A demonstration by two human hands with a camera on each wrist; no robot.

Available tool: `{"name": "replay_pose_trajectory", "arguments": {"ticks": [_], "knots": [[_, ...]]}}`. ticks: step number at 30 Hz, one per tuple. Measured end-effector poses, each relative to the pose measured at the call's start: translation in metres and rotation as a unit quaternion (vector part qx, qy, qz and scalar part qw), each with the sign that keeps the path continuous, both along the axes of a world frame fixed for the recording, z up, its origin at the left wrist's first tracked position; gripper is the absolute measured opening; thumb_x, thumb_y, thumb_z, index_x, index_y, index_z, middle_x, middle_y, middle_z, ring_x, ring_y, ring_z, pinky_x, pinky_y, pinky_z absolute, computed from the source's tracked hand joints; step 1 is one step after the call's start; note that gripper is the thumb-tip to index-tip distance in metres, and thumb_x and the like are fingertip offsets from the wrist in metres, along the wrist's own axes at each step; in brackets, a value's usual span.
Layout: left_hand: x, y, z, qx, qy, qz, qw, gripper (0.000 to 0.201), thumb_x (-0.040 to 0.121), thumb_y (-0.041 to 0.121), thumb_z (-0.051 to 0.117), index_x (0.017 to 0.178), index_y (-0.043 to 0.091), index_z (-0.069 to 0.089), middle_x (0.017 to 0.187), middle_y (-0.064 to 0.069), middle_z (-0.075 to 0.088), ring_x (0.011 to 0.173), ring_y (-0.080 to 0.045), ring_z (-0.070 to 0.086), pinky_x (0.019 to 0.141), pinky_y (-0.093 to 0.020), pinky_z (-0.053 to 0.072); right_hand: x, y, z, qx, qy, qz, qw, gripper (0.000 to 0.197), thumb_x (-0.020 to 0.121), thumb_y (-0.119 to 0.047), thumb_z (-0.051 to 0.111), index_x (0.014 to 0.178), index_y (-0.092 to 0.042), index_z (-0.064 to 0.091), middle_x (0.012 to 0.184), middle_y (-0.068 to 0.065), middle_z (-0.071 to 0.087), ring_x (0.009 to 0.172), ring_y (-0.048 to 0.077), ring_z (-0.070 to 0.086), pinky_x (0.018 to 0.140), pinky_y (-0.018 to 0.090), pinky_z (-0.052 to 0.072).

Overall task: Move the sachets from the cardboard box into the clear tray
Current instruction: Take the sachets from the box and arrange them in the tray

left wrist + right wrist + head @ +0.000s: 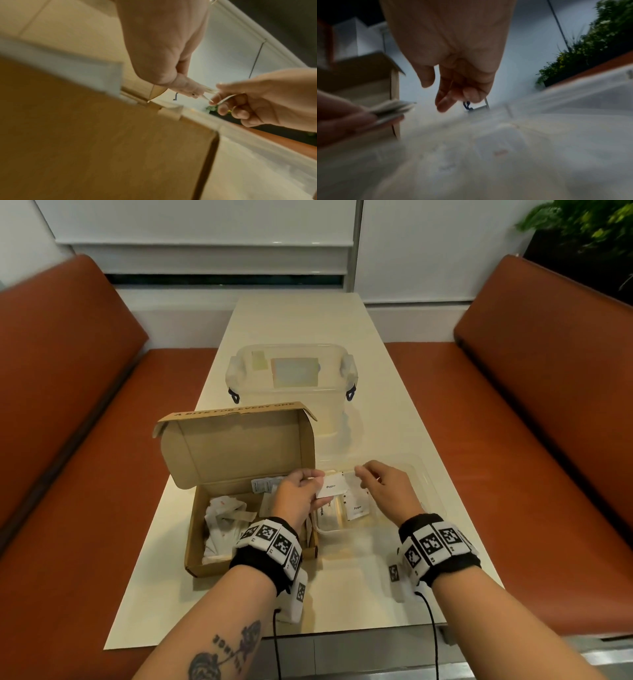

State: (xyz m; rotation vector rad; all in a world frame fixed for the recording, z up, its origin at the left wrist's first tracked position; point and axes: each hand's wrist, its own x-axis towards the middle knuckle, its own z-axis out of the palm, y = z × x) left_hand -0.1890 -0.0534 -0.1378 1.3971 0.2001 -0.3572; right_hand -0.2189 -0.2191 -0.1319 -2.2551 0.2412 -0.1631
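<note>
Brown cardboard box, lower left w/ lid up, held more white paper sachets. Left hand pinched a small white pepper sachet over the clear plastic tray at mid frame, prob. for dropping. Right hand was loose, holding nothing.

Long cream table between two rust-orange bench seats, one left, one right. Lidded translucent storage tub with dark blue latches stands mid-table. White roller blinds behind. Leafy green plant in far right corner.
</note>
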Motion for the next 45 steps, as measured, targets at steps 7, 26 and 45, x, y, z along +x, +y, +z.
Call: {"name": "replay_pose_trajectory", "arguments": {"ticks": [7, 26, 45], "knots": [[-0.005, -0.016, 0.012, 0.005, -0.057, -0.025, 0.998, 0.009, 0.088, 0.003, 0.062, 0.084, 0.011, 0.062, 0.070, -0.001, 0.055, 0.068, -0.007, 0.057, 0.061, -0.021, 0.058, -0.002, 0.005, 0.018, 0.136, -0.003, 0.021, 0.991, 0.013, 0.081, -0.017, 0.073, 0.089, -0.011, 0.065, 0.067, 0.000, 0.061, 0.054, 0.003, 0.051, 0.050, 0.008, 0.039], [-0.020, -0.018, 0.014, 0.050, -0.078, -0.080, 0.993, 0.028, 0.082, 0.000, 0.069, 0.103, 0.017, 0.065, 0.108, -0.029, 0.062, 0.067, -0.021, 0.065, 0.061, -0.023, 0.059, -0.010, -0.015, 0.018, 0.233, 0.012, -0.006, 0.972, 0.009, 0.082, -0.010, 0.071, 0.074, -0.011, 0.068, 0.063, 0.002, 0.069, 0.053, 0.006, 0.064, 0.054, 0.017, 0.053], [-0.019, -0.012, 0.012, 0.037, -0.078, -0.043, 0.995, 0.016, 0.092, 0.001, 0.057, 0.104, 0.001, 0.066, 0.080, -0.005, 0.065, 0.059, -0.007, 0.059, 0.053, -0.020, 0.056, -0.009, -0.022, 0.017, 0.232, 0.006, -0.004, 0.973, 0.010, 0.076, -0.006, 0.075, 0.074, -0.014, 0.071, 0.064, -0.001, 0.069, 0.053, 0.003, 0.058, 0.053, 0.015, 0.048]]}}
